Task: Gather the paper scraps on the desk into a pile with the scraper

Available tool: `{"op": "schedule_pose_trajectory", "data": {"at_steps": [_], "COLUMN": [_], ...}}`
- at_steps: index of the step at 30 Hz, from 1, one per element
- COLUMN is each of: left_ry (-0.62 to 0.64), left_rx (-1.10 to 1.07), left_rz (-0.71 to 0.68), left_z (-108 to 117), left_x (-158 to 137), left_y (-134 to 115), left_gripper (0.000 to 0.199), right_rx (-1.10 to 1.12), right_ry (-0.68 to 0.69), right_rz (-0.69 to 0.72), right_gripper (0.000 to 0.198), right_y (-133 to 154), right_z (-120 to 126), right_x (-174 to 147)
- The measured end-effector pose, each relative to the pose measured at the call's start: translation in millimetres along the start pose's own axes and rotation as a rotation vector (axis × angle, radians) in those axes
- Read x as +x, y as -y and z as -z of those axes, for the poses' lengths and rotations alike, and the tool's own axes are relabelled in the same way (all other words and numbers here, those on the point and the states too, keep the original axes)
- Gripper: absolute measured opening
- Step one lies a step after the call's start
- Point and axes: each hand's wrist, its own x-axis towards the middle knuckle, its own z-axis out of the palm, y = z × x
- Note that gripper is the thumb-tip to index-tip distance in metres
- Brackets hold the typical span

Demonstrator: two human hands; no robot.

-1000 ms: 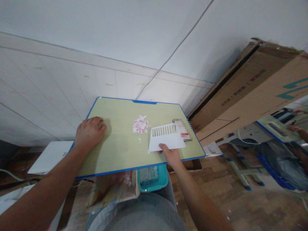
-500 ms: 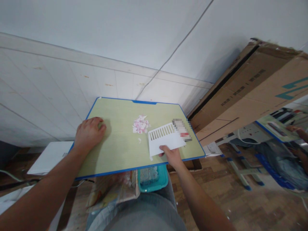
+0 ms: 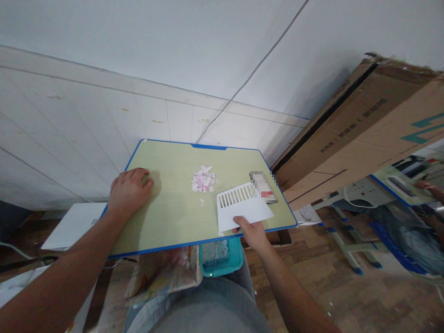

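My right hand grips the lower edge of a white card with a row of long slots cut along its far side. The thumb lies on top of the card, and the other fingers are mostly hidden beneath it. Up and to the left of the card is a small heap of torn pink and white paper scraps, with one loose white scrap below. My left hand rests on the left part of the desk, fingers loosely bent, thumb apart from the forefinger, nothing visible in it.
The green desk top has a blue rim and stands against a white wall. A pixelated item lies at its right. A large cardboard box leans on the right. Below the near edge is a teal basket. Another person's hand shows far right.
My right hand has drawn the slotted card slightly toward me and to the right. The left hand and the scraps stay in place.
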Motion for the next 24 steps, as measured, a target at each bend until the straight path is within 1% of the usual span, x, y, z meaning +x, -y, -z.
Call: {"op": "schedule_pose_trajectory", "data": {"at_steps": [4,11,13,20,24], "left_ry": [-0.002,0.018,0.027,0.027,0.002], "left_rx": [0.017,0.044,0.037,-0.060,-0.056], "left_rz": [0.002,0.014,0.018,0.031,0.018], "left_z": [1.3,6.9,7.8,4.6,2.0], "left_x": [-0.7,-1.2,-1.0,-0.3,-1.0], "left_y": [-2.6,-8.0,-7.9,-2.2,-1.0], "left_gripper": [0.057,0.065,0.064,0.048,0.049], "right_rx": [0.006,0.033,0.038,0.039,0.036], "right_ry": [0.010,0.009,0.006,-0.019,-0.050], "right_rz": [-0.011,-0.017,-0.018,-0.001,0.000], "right_gripper": [0.026,0.022,0.022,0.022,0.021], "right_y": [-3.0,0.4,1.1,2.3,1.4], "right_z": [1.2,-1.6,-2.1,0.5,2.0], "right_x": [-0.1,0.2,0.2,0.5,1.4]}}
